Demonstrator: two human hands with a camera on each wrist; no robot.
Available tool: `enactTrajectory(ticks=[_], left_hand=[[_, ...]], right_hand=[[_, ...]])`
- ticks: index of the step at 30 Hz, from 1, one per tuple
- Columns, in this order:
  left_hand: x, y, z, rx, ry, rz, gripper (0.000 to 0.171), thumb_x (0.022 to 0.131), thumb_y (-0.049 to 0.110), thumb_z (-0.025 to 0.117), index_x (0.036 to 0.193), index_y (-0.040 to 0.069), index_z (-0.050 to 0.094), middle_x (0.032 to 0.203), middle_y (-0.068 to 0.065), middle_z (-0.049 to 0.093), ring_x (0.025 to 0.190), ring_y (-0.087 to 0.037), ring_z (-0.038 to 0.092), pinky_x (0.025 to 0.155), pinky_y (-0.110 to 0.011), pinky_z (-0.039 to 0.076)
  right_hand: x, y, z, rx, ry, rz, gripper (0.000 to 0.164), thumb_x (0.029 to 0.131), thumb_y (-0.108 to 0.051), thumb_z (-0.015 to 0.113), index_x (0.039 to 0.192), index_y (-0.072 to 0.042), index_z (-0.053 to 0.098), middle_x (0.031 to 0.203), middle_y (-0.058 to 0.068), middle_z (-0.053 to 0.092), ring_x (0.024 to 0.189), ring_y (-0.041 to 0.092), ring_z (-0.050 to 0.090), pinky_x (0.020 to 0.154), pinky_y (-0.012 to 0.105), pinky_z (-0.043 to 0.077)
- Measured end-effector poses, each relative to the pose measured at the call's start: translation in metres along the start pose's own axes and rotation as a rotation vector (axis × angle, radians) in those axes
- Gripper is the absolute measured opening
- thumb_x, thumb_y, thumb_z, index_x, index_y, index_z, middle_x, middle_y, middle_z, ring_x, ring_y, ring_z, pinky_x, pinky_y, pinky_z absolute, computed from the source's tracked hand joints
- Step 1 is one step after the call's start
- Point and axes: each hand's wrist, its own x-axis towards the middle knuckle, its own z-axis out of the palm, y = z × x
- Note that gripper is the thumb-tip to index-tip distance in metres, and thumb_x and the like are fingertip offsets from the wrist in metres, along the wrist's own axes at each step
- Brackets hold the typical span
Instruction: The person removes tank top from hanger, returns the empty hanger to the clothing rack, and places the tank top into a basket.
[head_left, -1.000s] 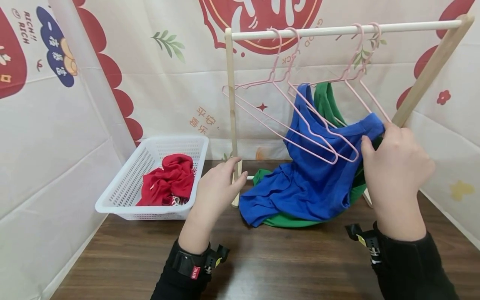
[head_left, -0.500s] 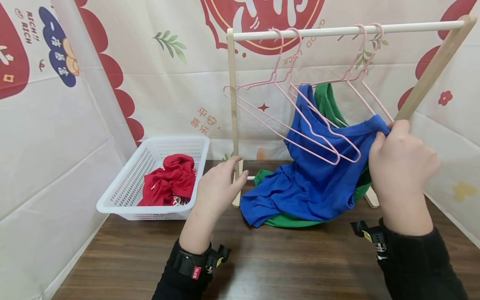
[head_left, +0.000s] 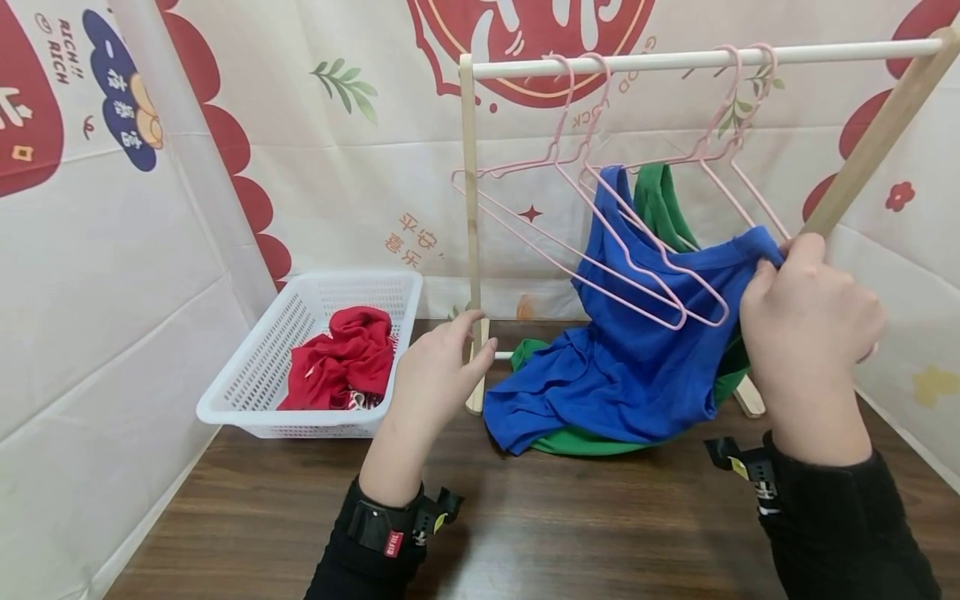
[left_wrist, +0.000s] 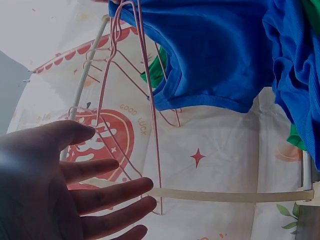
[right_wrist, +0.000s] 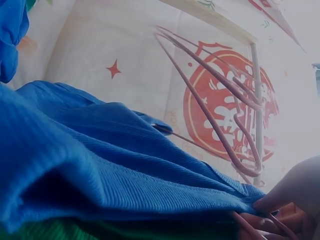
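Note:
A blue ribbed tank top (head_left: 637, 375) hangs from one of the pink hangers at the rack's right side, its lower part slumped on the table. My right hand (head_left: 813, 333) pinches its near shoulder strap at that hanger's end. In the right wrist view, pink hanger wire (right_wrist: 245, 223) passes by the fingers (right_wrist: 280, 195). Behind it is a green garment (head_left: 660, 200), mostly hidden. My left hand (head_left: 435, 375), beside the rack's left post, holds nothing; its fingers are spread in the left wrist view. Two bare pink hangers (head_left: 681, 317) hang in front of the blue top.
A wooden rack with a white rail (head_left: 675, 61) stands at the back right of the brown table (head_left: 562, 517). Left of it, a white perforated basket (head_left: 225, 408) contains a red garment (head_left: 341, 358). Printed cloth walls (head_left: 352, 200) enclose the back and sides.
My right hand has moved a little to the right and pulls the blue tank top's strap outward along the hanger. The left hand stays in place.

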Motion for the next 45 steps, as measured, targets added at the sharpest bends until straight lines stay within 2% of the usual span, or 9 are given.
enactTrajectory(ticks=[6,12,22,27,31,35,45], left_hand=[[0.000,0.000,0.000,-0.016,-0.012,-0.004,0.044,0.087,0.049,0.047,0.123,0.023,0.049,0.097,0.002,0.063,0.081,-0.010,0.055,0.061,-0.031,0.049],[0.000,0.000,0.001,-0.029,-0.022,-0.004,0.045,0.087,0.049,0.047,0.123,0.023,0.049,0.099,0.001,0.063,0.084,-0.011,0.055,0.063,-0.033,0.050],[0.003,-0.003,0.001,-0.029,-0.005,-0.008,0.043,0.088,0.049,0.046,0.123,0.024,0.048,0.100,0.003,0.063,0.085,-0.010,0.055,0.065,-0.034,0.050],[0.003,-0.003,0.000,-0.021,-0.001,-0.008,0.042,0.088,0.048,0.047,0.122,0.025,0.049,0.098,0.004,0.062,0.084,-0.010,0.055,0.064,-0.034,0.049],[0.003,-0.003,0.000,-0.011,0.000,-0.004,0.042,0.088,0.049,0.046,0.123,0.025,0.049,0.097,0.003,0.062,0.084,-0.010,0.055,0.065,-0.034,0.049],[0.003,-0.003,0.001,-0.014,0.004,-0.007,0.042,0.088,0.049,0.046,0.123,0.025,0.049,0.098,0.003,0.063,0.085,-0.010,0.055,0.066,-0.034,0.049],[0.003,-0.006,-0.001,-0.025,0.017,-0.026,0.041,0.088,0.046,0.048,0.122,0.024,0.050,0.098,0.004,0.063,0.084,-0.010,0.055,0.066,-0.033,0.049]], right_hand=[[0.002,-0.003,0.002,0.022,0.046,-0.009,0.043,0.093,-0.030,0.034,0.104,0.010,0.047,0.060,0.024,0.044,0.049,0.041,0.036,0.036,0.045,0.027],[0.004,-0.004,0.007,0.023,0.111,-0.030,0.044,0.094,-0.030,0.034,0.107,0.010,0.048,0.063,0.026,0.046,0.048,0.040,0.039,0.042,0.047,0.031],[0.007,-0.008,0.008,0.062,0.184,-0.045,0.044,0.093,-0.031,0.035,0.106,0.008,0.050,0.069,0.029,0.050,0.057,0.046,0.042,0.042,0.047,0.030],[0.000,-0.005,0.006,0.091,0.216,-0.067,0.042,0.094,-0.029,0.037,0.108,0.008,0.050,0.070,0.029,0.051,0.053,0.040,0.039,0.042,0.043,0.025],[-0.009,0.000,0.008,0.138,0.304,-0.122,0.041,0.093,-0.028,0.039,0.104,0.009,0.051,0.075,0.032,0.056,0.053,0.041,0.041,0.042,0.043,0.024],[-0.017,0.005,0.011,0.171,0.357,-0.164,0.042,0.094,-0.030,0.039,0.103,0.009,0.051,0.079,0.032,0.058,0.056,0.043,0.043,0.044,0.043,0.024],[-0.032,0.021,0.012,0.162,0.363,-0.195,0.041,0.094,-0.030,0.040,0.100,0.010,0.051,0.080,0.032,0.058,0.052,0.041,0.043,0.044,0.042,0.021]])
